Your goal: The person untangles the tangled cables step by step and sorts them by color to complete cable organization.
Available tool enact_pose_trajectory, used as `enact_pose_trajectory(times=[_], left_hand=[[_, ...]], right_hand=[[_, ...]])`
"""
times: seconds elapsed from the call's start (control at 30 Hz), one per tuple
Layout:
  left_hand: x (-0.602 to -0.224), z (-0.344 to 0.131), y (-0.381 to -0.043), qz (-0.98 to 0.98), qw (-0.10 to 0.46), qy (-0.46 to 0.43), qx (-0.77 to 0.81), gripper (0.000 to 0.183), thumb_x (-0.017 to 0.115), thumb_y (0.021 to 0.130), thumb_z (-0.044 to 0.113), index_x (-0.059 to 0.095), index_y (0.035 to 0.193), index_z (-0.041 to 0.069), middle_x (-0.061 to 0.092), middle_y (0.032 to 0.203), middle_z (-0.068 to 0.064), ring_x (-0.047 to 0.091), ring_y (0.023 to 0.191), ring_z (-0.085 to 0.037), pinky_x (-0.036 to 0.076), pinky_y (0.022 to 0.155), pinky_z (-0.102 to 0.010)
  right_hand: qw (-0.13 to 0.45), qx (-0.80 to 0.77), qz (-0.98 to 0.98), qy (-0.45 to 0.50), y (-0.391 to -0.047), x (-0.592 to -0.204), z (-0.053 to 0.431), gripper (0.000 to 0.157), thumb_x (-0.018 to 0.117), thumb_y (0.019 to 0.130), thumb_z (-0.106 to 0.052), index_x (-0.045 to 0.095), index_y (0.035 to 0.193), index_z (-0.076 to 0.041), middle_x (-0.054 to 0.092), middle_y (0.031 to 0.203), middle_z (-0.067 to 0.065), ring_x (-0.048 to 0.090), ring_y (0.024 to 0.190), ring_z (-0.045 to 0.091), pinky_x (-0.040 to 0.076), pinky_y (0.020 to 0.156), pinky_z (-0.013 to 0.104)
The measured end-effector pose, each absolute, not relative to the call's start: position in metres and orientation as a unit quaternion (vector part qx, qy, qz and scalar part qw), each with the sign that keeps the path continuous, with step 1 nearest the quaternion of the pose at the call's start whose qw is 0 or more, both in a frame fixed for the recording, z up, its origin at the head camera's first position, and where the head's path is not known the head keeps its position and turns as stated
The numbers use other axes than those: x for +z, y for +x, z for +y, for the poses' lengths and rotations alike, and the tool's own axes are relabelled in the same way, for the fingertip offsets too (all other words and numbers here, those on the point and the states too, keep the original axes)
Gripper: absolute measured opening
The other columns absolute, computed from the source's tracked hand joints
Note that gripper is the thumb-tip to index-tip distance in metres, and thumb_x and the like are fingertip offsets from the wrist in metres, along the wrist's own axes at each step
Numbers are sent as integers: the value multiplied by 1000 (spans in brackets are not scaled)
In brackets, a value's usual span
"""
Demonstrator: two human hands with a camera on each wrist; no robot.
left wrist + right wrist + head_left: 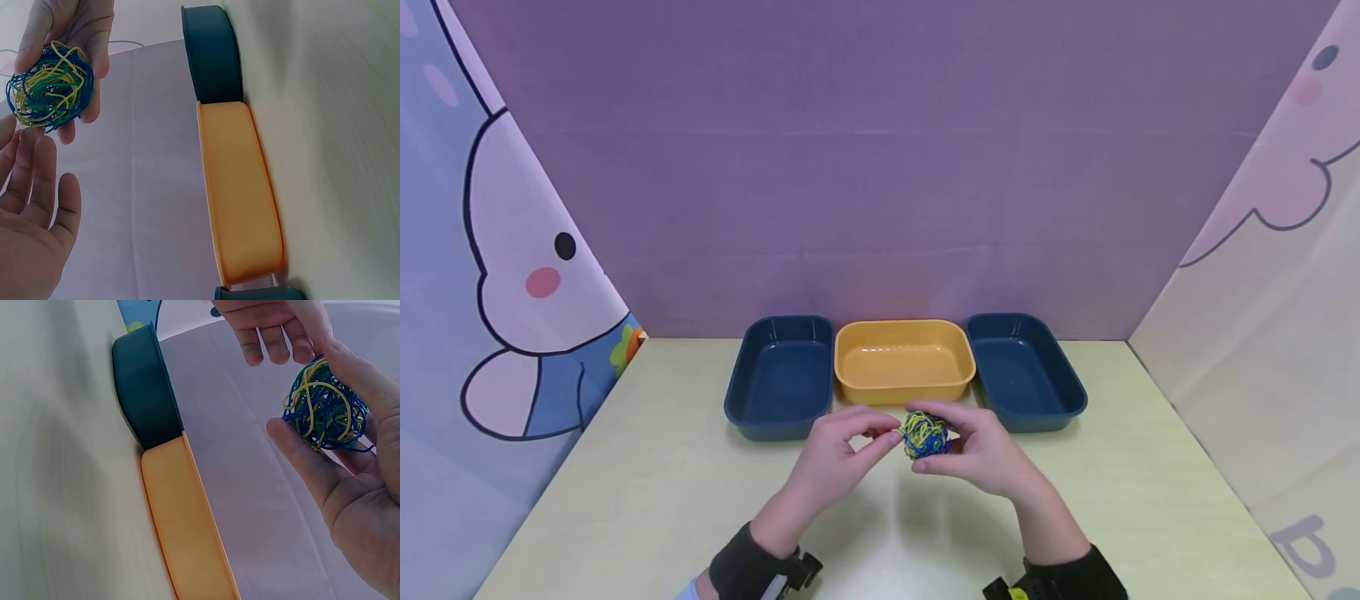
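Observation:
A tangled ball of thin blue, green and yellow strands (926, 435) is held up above the table. My right hand (981, 450) grips it between the thumb and fingers, on the ball's right side. At its left edge my left hand (844, 454) pinches with thumb and forefinger, where a short pale strand end shows. In the left wrist view the ball (51, 87) rests within the right hand (72, 28), a loose yellow strand looping across its face. Loose strand ends stick out from the ball (328, 409) in the right wrist view, beside the thumb and fingers.
Behind the hands, along the back of the pale table (647, 467), stand three trays: a dark blue one (790, 375) at left, a yellow one (904, 362) in the middle, another dark blue one (1026, 375) at right. A purple backdrop (887, 167) rises behind them.

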State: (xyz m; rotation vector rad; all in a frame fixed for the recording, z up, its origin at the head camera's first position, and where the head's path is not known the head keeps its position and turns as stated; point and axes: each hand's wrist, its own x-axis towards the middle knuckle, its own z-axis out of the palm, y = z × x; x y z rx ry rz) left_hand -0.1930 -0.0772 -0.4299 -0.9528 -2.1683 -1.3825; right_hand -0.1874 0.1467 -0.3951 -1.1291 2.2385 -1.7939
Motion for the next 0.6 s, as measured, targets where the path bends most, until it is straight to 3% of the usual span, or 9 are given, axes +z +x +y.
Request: enact_pose_trajectory(times=[0.2, 0.37, 0.6], left_hand=[[-431, -76, -193, -772, 194, -352, -492, 11, 68, 91, 21, 73, 99, 16, 68, 90, 8, 59, 80, -7, 54, 60, -29], [-431, -77, -193, -783, 178, -344, -487, 10, 68, 91, 23, 72, 98, 18, 67, 91, 10, 57, 79, -7, 52, 55, -27], [-431, -76, -191, -783, 165, -350, -487, 5, 67, 92, 19, 69, 96, 18, 63, 86, 11, 55, 78, -6, 51, 64, -27]], right_hand=[[30, -570, 734, -368, -186, -395, 145, 60, 78, 74, 6, 54, 129, 0, 60, 118, 19, 62, 88, 24, 59, 64, 38], [20, -557, 742, -373, -185, -395, 144, 59, 79, 73, 5, 54, 127, 5, 59, 120, 22, 62, 87, 22, 59, 63, 37], [12, -551, 743, -380, -184, -395, 144, 59, 79, 73, 4, 56, 127, -2, 59, 121, 22, 62, 89, 22, 59, 64, 38]])
